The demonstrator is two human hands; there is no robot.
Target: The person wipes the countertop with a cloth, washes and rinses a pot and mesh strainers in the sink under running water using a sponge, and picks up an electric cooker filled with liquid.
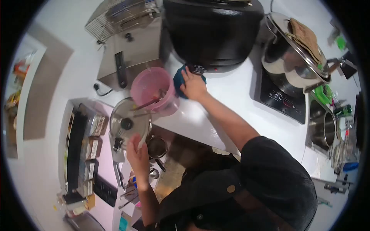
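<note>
My right hand (194,85) presses a bunched teal cloth (179,81) at the front base of a big black soup kettle (212,38), fingers by its round dial (197,69). Beside the cloth stands a translucent pink bucket (152,82) with utensils in it, long handles leaning over its rim. My left hand (138,156), slightly blurred, is raised at the lower edge of a glass lid (133,111) with a black knob. Its fingers curl near a pale strip (142,141); whether that is the lid's rim or a separate thing, I cannot tell.
A stainless fryer-like box (135,44) with a wire basket stands back left. At right, a lidded steel pot (291,63) sits on a black induction cooker (283,94), a brown mitt (305,38) on top. Left of me, a small pan (157,146) lies below the counter edge.
</note>
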